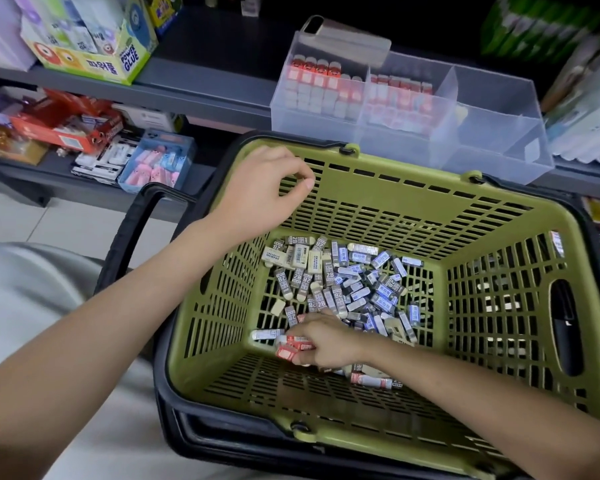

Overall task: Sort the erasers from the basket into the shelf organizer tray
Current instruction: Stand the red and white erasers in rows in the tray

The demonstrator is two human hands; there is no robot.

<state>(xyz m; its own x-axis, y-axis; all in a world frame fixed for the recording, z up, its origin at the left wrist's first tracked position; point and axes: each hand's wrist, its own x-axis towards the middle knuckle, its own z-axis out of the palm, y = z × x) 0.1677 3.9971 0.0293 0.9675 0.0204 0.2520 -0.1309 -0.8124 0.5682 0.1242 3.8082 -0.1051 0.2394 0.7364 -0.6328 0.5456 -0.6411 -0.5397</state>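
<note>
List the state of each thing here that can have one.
Basket: holds a loose heap of erasers.
Tray: left two compartments stocked, right one looks empty.
Left hand: loosely curled above the basket, nothing visible in it.
Right hand: down in the basket, gripping red erasers.

Right hand (326,344) covers red erasers (291,351); basket (201,278) corner cropped

Single head view, wide-angle. Looks steeply down and forward from close above the green basket (378,216). Shelf (201,88) with clear organizer tray (492,133) lies far.
</note>
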